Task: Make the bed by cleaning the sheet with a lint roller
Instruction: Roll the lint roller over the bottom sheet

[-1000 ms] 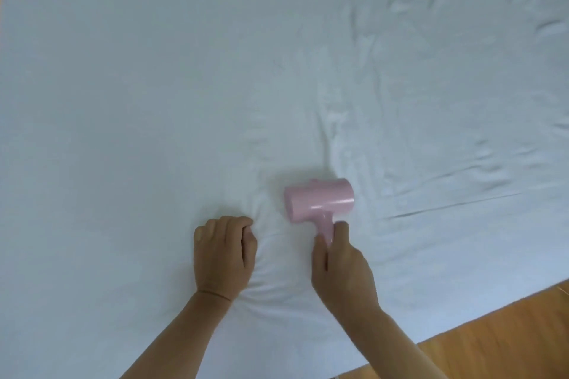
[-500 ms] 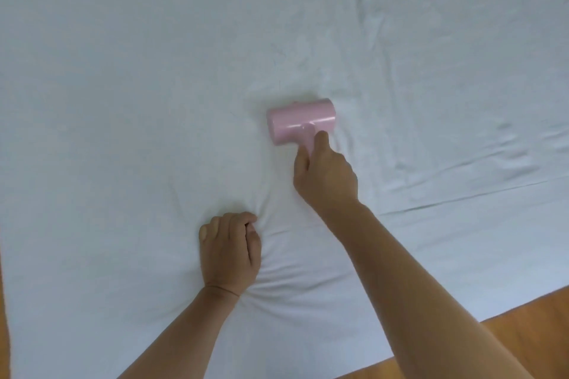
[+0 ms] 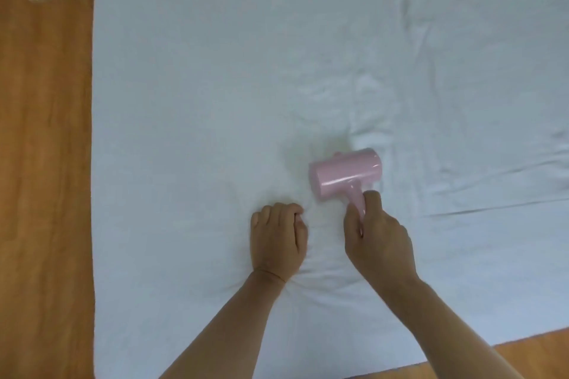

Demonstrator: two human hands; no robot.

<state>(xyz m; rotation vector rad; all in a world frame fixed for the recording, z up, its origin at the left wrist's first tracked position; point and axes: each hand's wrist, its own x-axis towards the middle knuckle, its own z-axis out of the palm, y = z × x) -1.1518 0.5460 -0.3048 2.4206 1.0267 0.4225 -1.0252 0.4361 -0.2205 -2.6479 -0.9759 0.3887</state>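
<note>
right hand (image 3: 377, 243) grips the handle of one pink lint roller (image 3: 345, 174), fingers curled round it; most of the handle is hidden in the grip. its drum lies on the white sheet (image 3: 200, 101), toward the near edge. left hand (image 3: 277, 238), just beside, is a fist pressed knuckles-down on the sheet, fabric puckering round it; whether it pinches cloth, i cannot tell. wood floor (image 3: 46, 163) borders the sheet's left edge.

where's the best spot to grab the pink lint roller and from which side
Grip the lint roller by its short handle, coming from the near side as the right hand does. The handle sticks out toward the person from the middle of the drum, which lies crosswise on the sheet and should stay free to roll.
</note>
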